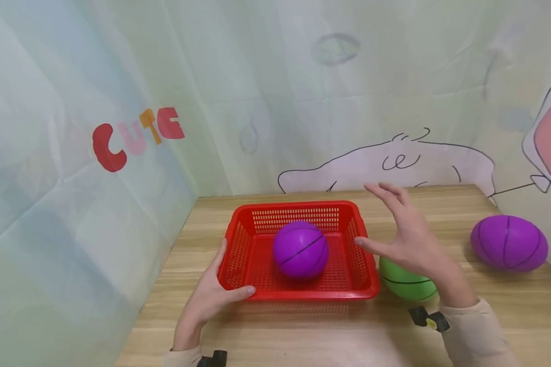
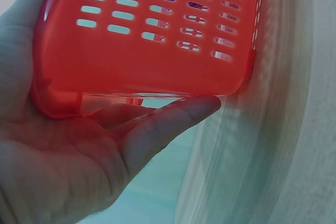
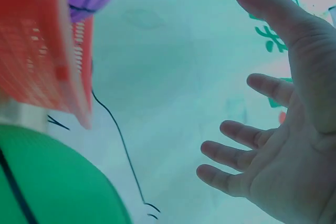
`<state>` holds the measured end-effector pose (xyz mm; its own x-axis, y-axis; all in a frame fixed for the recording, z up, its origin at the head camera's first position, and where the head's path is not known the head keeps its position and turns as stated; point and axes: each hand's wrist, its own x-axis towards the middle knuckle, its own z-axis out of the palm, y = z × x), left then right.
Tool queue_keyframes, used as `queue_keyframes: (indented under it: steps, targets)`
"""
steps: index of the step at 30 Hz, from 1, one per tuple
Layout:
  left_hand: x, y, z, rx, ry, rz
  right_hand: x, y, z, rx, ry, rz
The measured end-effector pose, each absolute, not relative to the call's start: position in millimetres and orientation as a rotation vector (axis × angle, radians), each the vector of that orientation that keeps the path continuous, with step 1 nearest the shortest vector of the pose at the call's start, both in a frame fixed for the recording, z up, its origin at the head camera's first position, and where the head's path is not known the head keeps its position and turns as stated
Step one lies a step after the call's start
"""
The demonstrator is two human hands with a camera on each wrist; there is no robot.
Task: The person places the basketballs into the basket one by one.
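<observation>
A red plastic basket (image 1: 303,294) with slotted walls stands on the table, and a purple ball (image 1: 301,250) with black lines lies inside it. My left hand (image 1: 208,295) holds the basket by its front left corner, thumb at the front rim and fingers along the left side. In the left wrist view, fingers (image 2: 173,121) lie against the basket's wall (image 2: 142,61). Held up past the basket's right rim, my right hand (image 1: 410,237) has its fingers spread with nothing in them. It partly hides a green ball (image 1: 406,283) beside the basket.
Another purple ball (image 1: 509,243), longer than it is tall in this view, lies at the table's right side. A printed curtain (image 1: 257,102) hangs behind and to the left of the wooden table (image 1: 165,316).
</observation>
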<state>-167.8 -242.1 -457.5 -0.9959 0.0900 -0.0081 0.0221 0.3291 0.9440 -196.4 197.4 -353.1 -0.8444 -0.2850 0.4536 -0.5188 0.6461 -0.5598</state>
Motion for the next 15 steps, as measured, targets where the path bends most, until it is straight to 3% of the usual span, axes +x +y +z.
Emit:
queue_keyframes:
  steps: [15]
  targets:
    - [-166.4,-241.1,-455.7,0.065,2.515,1.776,-186.5,265.5,-314.5,0.449,-2.517,1.195]
